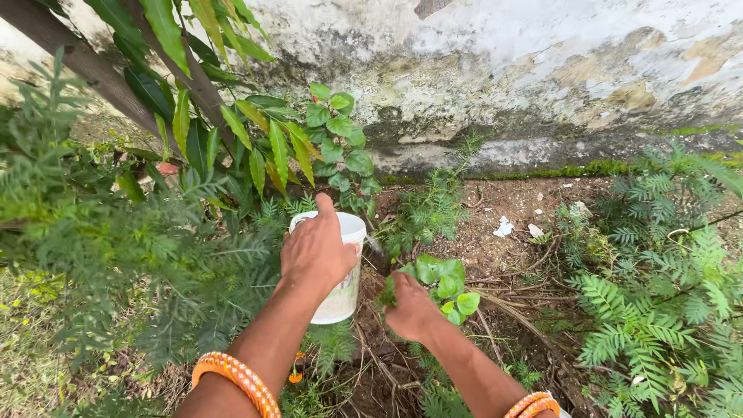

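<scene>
My left hand point(316, 251) grips a white plastic bucket point(341, 298) by its rim and tilts it towards the right. A thin stream of water leaves the bucket's lip near a small broad-leaved plant point(441, 282). My right hand point(412, 310) is closed around the base of that small plant, low to the soil point(511, 263). Both wrists wear orange beaded bangles.
A weathered, stained wall point(503, 70) runs across the back. Feathery green plants point(116, 248) crowd the left, fern-like plants point(658, 310) the right. A leafy shrub point(271, 139) and slanted trunk point(85, 66) stand behind the bucket. White scraps point(504, 227) lie on the soil.
</scene>
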